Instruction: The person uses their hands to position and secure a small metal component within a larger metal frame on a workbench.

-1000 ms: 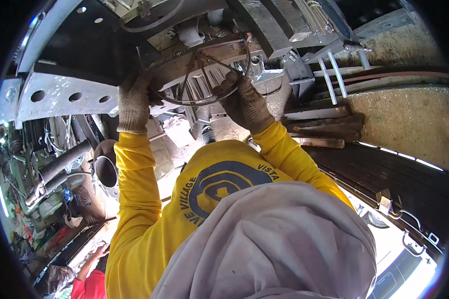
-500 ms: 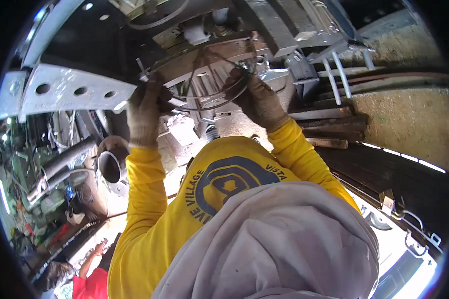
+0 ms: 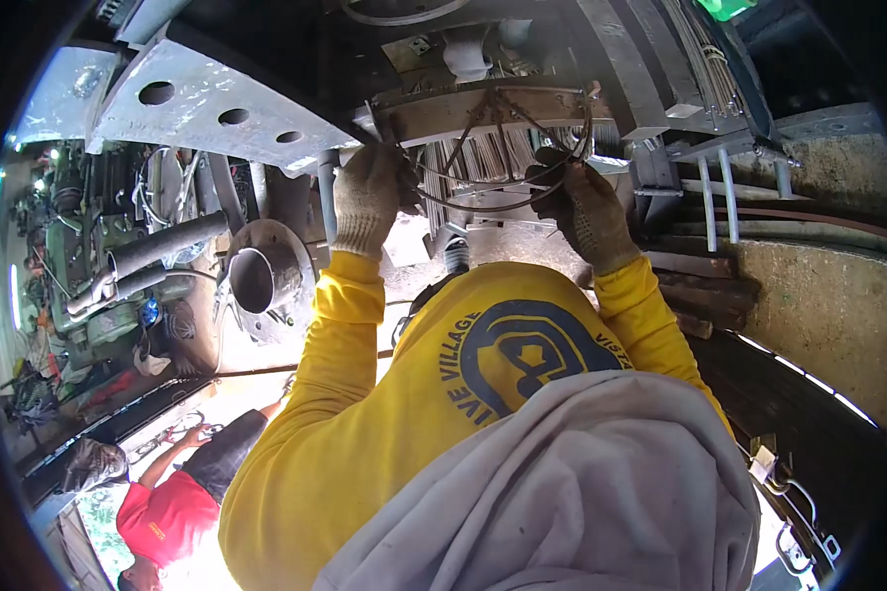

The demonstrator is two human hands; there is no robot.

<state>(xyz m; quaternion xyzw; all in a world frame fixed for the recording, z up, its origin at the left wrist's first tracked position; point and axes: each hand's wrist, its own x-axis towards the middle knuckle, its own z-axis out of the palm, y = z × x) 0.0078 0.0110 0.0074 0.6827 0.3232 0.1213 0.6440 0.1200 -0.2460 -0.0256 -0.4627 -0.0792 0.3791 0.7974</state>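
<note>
My left hand (image 3: 368, 192), in a dusty knit work glove, is closed around the left side of a round frame of thin bent metal rod (image 3: 493, 208). On the far right side, my right hand (image 3: 591, 212), gloved too, grips the same frame with its fingers curled in. Curved rods span the gap between both hands, and slanting rods rise from them to a peak above. Behind the frame lies a brown curved metal bar (image 3: 434, 116), with a bundle of thin rods (image 3: 493, 156) showing below it. My fingertips are partly hidden in shadow.
A grey steel beam with round holes (image 3: 227, 113) juts in at the upper left. Below it stands a flanged pipe (image 3: 256, 279). Metal bars (image 3: 724, 202) and stacked lengths (image 3: 705, 281) lie at the right. A person in red (image 3: 172, 522) is at the lower left.
The whole view has shifted, so the beam and pipe appear farther right and higher. Both hands keep hold of the rod frame. More of the person in red shows.
</note>
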